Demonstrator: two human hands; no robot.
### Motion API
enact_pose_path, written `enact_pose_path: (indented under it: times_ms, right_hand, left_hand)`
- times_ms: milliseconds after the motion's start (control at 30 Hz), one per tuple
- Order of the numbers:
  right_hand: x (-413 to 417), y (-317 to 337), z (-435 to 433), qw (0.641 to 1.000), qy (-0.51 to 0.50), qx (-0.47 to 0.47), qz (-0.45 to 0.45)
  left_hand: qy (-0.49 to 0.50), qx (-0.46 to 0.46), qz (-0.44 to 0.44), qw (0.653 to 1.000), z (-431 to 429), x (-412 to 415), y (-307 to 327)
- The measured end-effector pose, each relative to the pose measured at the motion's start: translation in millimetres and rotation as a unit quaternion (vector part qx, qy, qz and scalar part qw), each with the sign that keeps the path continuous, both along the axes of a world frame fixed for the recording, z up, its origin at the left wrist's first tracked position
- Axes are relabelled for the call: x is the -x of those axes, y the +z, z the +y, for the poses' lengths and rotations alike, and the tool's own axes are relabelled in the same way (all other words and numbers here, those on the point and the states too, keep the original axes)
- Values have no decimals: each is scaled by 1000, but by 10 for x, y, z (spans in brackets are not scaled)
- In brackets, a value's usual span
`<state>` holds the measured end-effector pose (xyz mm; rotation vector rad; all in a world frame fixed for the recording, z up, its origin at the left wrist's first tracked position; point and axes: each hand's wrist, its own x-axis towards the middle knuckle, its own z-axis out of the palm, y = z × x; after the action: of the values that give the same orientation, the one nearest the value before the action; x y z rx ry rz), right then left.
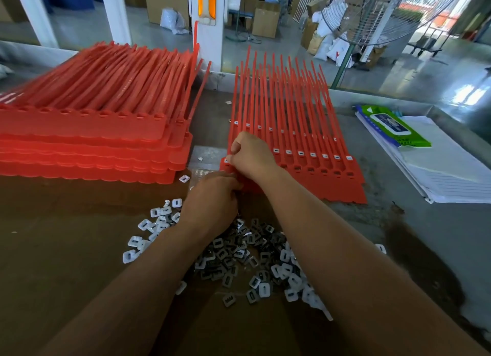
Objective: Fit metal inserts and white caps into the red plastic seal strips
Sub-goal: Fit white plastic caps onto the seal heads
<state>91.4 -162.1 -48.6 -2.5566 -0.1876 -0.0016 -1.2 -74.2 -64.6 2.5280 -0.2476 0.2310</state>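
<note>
Two hands meet at the near left corner of the sheet of red seal strips [305,143]. The right hand [251,156], fingers curled, pinches what looks like a white cap [227,160] onto the leftmost strip head, probably to close off a row whose other heads already carry caps. The left hand [212,196] is curled against the sheet's near edge, perhaps steadying it; whether it grips anything I cannot tell. Just near them lies the pile of caps and metal inserts [252,260] on brown cardboard [66,236], within easy reach. Left stands a stack of red strips [87,132], likely awaiting fitting. Far right, a green packet [393,127] rests on white papers [446,175]; its print is unreadable.
</note>
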Motion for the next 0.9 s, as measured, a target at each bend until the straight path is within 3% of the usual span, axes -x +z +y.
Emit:
enact_pose_path:
  times_ms: [167, 333, 567, 767, 900]
  right_hand:
    - [163, 142, -145, 994, 41, -87, 47]
    - [417, 272, -343, 997, 65, -31, 14]
    - [840, 478, -838, 994, 103, -26, 31]
    - [1064, 395, -1103, 984, 135, 28, 111]
    - [1103, 292, -1117, 981, 134, 1, 140]
  left_hand:
    - [-3, 10, -13, 1000, 3, 3, 8]
    - [2, 8, -6, 1000, -3, -6, 2]
    - [1, 12, 2, 1000, -2, -39, -20]
    - [4, 12, 4, 1000, -5, -53, -39]
    - [6, 6, 2, 1000, -8, -61, -44]
